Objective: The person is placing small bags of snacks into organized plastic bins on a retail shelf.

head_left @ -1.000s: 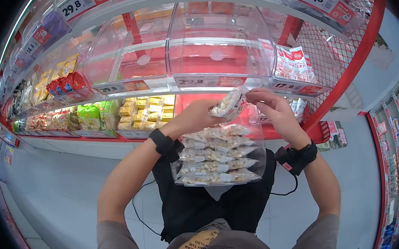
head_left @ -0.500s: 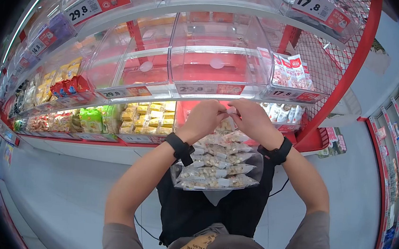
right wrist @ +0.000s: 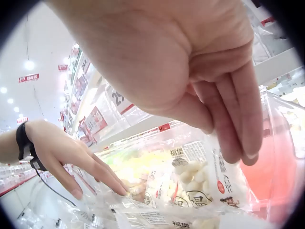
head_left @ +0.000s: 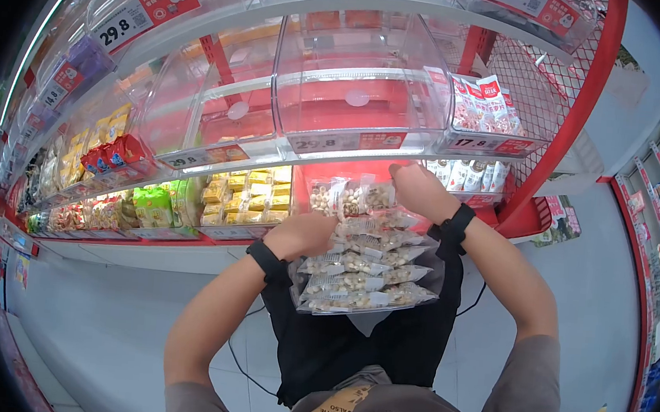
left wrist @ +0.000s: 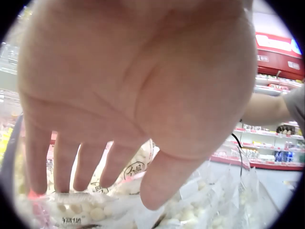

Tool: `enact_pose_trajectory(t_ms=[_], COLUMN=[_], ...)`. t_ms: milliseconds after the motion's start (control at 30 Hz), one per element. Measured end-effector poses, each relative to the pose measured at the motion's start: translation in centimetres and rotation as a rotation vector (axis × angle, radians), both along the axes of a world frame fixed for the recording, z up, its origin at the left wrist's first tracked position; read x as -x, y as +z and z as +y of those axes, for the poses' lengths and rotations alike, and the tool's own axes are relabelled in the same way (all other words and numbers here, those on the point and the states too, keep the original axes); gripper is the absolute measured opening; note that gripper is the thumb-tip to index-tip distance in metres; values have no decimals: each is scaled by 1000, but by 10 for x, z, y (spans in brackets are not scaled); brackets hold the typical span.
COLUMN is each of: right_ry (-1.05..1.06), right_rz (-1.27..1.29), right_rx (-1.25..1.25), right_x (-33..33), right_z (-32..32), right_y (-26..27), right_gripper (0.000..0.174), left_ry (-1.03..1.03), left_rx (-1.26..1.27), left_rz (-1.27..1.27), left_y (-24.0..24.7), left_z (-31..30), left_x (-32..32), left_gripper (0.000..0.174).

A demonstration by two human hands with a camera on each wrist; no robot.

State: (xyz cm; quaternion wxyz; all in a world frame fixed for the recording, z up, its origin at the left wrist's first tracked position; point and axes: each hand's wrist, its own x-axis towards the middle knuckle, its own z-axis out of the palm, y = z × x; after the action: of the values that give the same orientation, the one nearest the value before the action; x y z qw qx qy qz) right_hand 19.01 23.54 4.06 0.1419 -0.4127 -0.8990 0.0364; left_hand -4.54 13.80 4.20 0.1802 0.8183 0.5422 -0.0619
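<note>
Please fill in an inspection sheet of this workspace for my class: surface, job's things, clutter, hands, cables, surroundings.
Surface: clear bin over the person's lap; its support is hidden.
Job's things: snack bags, layered in the bin.
Clutter: red basket, right of the bin.
Hands: left hand, fingers extended, touches the bags; right hand pinches one bag's end.
Cables: black cable, by the person's left leg; ends not visible.
Surroundings: clear display boxes with price tags; more shelving at picture right.
</note>
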Motion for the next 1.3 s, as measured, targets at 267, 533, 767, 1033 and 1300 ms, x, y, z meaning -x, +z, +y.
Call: enact_pose_trajectory(t_ms=[267, 533, 767, 1033, 1300], right_ry=[-106, -53, -93, 61, -11], right_rz=[-240, -488, -375, -382, -425], right_rx=[108, 109, 193, 45, 301], right_x=[20, 48, 60, 31, 37], right_z=[24, 29, 40, -19, 18], right_y=[-3, -6, -51, 26, -10], right_gripper=[19, 24, 25, 21, 28], left_ry=[-75, -15, 17, -25, 7], left_rx=[-122, 21, -47, 8, 85], left_rz=[3, -17, -12, 61, 209], left_y=[15, 0, 26, 38, 2], left_z=[-21, 4, 6, 20, 50], left_x=[5, 13, 7, 0, 9], left_gripper=[19, 22, 23, 29, 35])
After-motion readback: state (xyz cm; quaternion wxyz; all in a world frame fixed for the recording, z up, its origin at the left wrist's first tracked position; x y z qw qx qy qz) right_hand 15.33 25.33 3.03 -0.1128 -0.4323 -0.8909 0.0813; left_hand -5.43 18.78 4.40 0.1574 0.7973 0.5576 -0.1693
